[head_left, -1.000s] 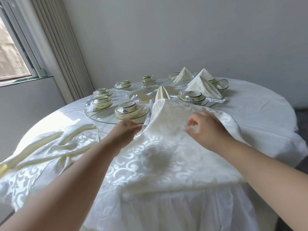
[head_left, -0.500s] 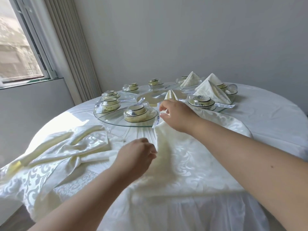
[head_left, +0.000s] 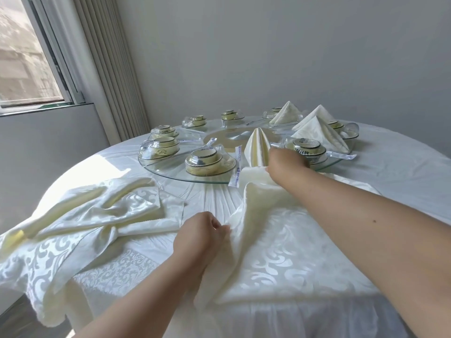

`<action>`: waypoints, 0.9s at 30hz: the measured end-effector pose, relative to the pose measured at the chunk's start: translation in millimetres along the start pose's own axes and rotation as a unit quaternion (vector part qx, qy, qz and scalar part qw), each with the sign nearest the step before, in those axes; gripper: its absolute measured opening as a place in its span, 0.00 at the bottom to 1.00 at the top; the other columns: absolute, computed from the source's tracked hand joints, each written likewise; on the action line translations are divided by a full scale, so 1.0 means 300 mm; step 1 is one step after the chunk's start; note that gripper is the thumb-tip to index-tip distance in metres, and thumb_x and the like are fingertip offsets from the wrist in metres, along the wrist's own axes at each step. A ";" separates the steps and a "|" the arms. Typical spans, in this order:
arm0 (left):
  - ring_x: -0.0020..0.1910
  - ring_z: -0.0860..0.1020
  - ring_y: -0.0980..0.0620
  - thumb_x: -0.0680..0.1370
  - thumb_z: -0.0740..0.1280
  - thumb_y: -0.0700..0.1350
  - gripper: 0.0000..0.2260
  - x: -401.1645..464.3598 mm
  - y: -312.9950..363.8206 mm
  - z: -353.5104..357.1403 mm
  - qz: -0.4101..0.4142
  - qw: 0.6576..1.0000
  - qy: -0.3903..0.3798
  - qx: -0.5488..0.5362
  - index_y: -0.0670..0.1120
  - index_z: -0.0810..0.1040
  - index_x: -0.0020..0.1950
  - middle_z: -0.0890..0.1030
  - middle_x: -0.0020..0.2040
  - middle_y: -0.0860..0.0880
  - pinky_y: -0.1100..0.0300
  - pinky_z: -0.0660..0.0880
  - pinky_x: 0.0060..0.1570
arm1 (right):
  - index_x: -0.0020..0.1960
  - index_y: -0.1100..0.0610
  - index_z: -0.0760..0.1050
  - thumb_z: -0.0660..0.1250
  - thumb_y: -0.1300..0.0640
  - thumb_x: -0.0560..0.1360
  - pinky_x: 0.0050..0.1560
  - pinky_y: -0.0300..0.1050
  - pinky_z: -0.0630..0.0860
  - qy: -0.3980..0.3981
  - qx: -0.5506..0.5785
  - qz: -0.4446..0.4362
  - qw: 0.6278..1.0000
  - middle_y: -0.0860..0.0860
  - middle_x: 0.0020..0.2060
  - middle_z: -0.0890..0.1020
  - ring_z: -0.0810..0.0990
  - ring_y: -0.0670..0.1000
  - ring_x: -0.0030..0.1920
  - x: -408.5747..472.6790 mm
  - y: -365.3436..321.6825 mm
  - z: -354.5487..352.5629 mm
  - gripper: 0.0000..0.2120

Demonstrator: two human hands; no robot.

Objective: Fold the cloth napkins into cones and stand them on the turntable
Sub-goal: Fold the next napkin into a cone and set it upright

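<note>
Pinching napkin (head_left: 280, 240) fold line at both ends | left hand (head_left: 202, 235) fingers nip near edge, right hand (head_left: 285, 164) fingers grip far corner beside turntable (head_left: 170, 170) rim | long axis runs away from me across tabletop (head_left: 402, 167)

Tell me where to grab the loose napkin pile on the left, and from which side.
Judging by its pose, take the napkin pile at the raised fold ridge near its middle, coming from above on the near side. The ridge stands up off the table, so fingers can pinch it, while the flat edges lie tight on the cloth. The left hand is nearest, though it now holds another napkin.
</note>
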State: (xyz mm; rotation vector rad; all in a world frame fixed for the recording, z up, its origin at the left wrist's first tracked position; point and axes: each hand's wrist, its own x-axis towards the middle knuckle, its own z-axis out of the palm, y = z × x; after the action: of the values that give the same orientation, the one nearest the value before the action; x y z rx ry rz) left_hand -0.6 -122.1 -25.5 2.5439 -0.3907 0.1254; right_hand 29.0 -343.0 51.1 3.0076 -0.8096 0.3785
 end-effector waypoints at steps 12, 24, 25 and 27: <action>0.26 0.69 0.61 0.72 0.74 0.49 0.07 -0.005 0.011 -0.074 0.069 0.987 -0.005 -0.143 0.49 0.80 0.36 0.76 0.30 0.54 0.68 0.64 0.26 | 0.59 0.49 0.72 0.71 0.41 0.70 0.53 0.46 0.73 -0.059 0.133 -0.182 0.972 0.46 0.51 0.76 0.76 0.51 0.52 -0.012 0.038 -0.029 0.22; 0.21 0.66 0.53 0.74 0.73 0.43 0.08 0.002 -0.053 -0.101 -0.046 0.955 -0.093 -0.276 0.43 0.78 0.37 0.71 0.25 0.51 0.65 0.61 0.24 | 0.37 0.54 0.73 0.69 0.54 0.75 0.20 0.33 0.60 0.052 0.555 -0.003 0.830 0.45 0.19 0.68 0.63 0.42 0.18 0.042 0.110 -0.132 0.10; 0.22 0.66 0.53 0.74 0.73 0.43 0.09 0.012 -0.061 -0.105 -0.048 0.955 -0.093 -0.277 0.43 0.77 0.37 0.71 0.25 0.51 0.64 0.62 0.25 | 0.38 0.54 0.72 0.69 0.54 0.76 0.19 0.32 0.58 0.058 0.575 0.018 0.816 0.46 0.18 0.67 0.61 0.42 0.15 0.055 0.119 -0.152 0.10; 0.24 0.68 0.53 0.74 0.73 0.42 0.09 0.035 -0.071 -0.116 -0.050 0.951 -0.095 -0.289 0.44 0.76 0.36 0.73 0.27 0.50 0.63 0.64 0.27 | 0.39 0.54 0.71 0.68 0.55 0.77 0.19 0.31 0.59 0.057 0.600 0.048 0.797 0.50 0.23 0.68 0.62 0.42 0.14 0.085 0.129 -0.175 0.10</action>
State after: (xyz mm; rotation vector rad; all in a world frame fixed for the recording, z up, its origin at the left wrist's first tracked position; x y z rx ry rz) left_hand 15.6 -89.0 -5.5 1.9908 -0.3129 -0.2437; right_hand 19.1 -385.5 105.6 3.9221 -0.9414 1.6044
